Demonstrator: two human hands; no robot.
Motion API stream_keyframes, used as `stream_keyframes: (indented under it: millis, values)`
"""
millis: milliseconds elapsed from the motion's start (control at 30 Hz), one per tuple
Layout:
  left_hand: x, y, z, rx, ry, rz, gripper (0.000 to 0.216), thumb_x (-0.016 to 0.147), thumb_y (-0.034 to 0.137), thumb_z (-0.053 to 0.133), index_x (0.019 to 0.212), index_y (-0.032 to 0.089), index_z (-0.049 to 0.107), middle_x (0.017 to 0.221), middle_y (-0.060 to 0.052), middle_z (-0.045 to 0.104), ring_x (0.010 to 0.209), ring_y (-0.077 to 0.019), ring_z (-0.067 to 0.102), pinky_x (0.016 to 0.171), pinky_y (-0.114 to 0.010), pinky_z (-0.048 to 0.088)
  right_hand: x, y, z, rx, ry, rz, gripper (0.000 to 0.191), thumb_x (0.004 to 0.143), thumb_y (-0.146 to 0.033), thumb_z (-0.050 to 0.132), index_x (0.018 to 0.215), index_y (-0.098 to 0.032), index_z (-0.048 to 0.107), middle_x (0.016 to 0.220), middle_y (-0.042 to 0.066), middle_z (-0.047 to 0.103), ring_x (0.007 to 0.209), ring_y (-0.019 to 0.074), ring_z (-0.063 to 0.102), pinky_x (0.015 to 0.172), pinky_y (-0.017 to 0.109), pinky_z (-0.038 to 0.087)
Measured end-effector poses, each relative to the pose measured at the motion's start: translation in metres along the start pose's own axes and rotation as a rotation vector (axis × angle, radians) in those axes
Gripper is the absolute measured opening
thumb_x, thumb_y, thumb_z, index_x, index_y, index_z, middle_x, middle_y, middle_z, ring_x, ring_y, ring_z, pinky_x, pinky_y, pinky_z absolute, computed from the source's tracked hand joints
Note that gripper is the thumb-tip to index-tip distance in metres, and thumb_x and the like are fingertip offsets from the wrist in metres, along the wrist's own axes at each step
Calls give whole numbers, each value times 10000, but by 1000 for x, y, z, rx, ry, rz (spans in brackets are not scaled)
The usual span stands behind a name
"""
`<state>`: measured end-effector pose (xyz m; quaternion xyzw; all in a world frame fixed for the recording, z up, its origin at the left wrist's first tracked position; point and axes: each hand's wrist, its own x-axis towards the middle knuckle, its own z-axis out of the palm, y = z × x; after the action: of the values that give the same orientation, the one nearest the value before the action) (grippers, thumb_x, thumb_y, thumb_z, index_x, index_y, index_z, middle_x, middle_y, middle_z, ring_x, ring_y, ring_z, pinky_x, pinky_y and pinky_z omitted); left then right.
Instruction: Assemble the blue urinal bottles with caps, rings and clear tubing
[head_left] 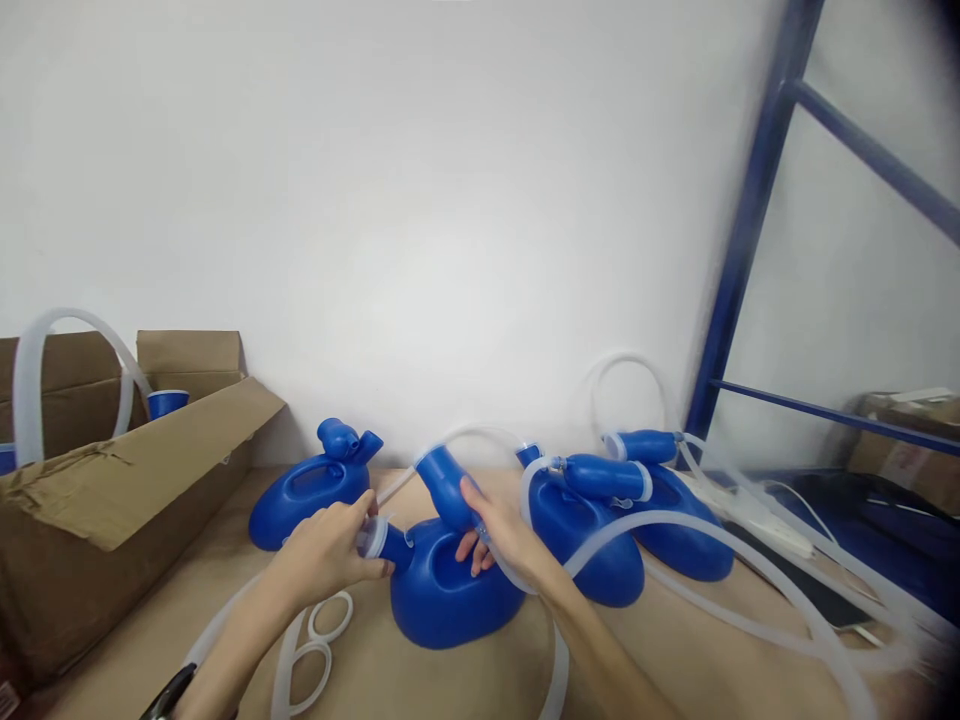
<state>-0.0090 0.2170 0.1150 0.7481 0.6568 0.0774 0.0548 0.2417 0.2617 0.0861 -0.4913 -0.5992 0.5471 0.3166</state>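
Note:
A blue plastic urinal bottle (457,610) stands on the table in front of me, its neck pointing left. My left hand (334,545) is closed round the white cap (373,538) at the neck, thumb below and fingers above. My right hand (499,530) grips a blue funnel-shaped receiver (444,485) by its narrow end, wide mouth tilted up and left. A translucent tube (514,575) runs from that end under my right hand. Some right fingertips show in the bottle's handle opening. Whether the cap sits fully on the neck, I cannot tell.
Several more blue bottles stand nearby: one at left (300,500), others at right (592,545) with receivers and looping tubes (720,525). Two white rings (330,617) lie near my left forearm. An open cardboard box (142,530) is at far left, a blue metal frame (739,250) at right.

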Motion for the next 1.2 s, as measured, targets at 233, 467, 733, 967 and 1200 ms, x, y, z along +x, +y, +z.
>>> stream_keyframes:
  millis: [233, 467, 733, 967, 1200]
  values:
    - [-3, 16, 0, 66, 40, -88, 496, 732, 565, 738, 1072, 234, 595, 1046, -79, 745, 1021, -350, 696, 709, -368, 431, -14, -10, -10, -177, 3, -96, 712, 1049, -705, 380, 1483, -149, 474, 500, -29, 576, 344, 83, 426, 384, 141, 325]
    - [1, 27, 9, 42, 78, -194, 518, 747, 610, 723, 1067, 219, 610, 1063, -125, 743, 1018, -397, 704, 716, -396, 462, -24, -23, -21, 40, -47, 48, 681, 1116, -536, 322, 1679, -206, 127, 508, -64, 520, 326, 68, 347, 359, 113, 252]
    - [8, 35, 19, 108, 118, -213, 493, 867, 611, 633, 1136, 203, 571, 1041, -154, 756, 980, -405, 730, 709, -381, 482, -33, -27, -45, -254, -37, 1, 743, 1099, -554, 373, 1685, -156, 149, 593, -22, 625, 438, 129, 580, 471, 188, 434]
    - [10, 38, 29, 115, 151, -204, 586, 976, 613, 495, 1347, 161, 525, 1119, -193, 755, 1051, -421, 724, 747, -405, 504, -60, -38, -74, -600, 110, -182, 810, 1009, -680, 489, 1656, -217, 334, 1420, 147, 636, 1272, 281, 643, 1122, 451, 473]
    - [28, 54, 34, 148, 185, -235, 540, 1025, 595, 419, 1365, 201, 562, 1161, -166, 760, 1035, -410, 735, 741, -397, 513, -123, -45, -110, -893, 144, -163, 695, 1002, -600, 520, 1629, -321, 406, 1176, 86, 751, 1043, 296, 734, 900, 426, 582]
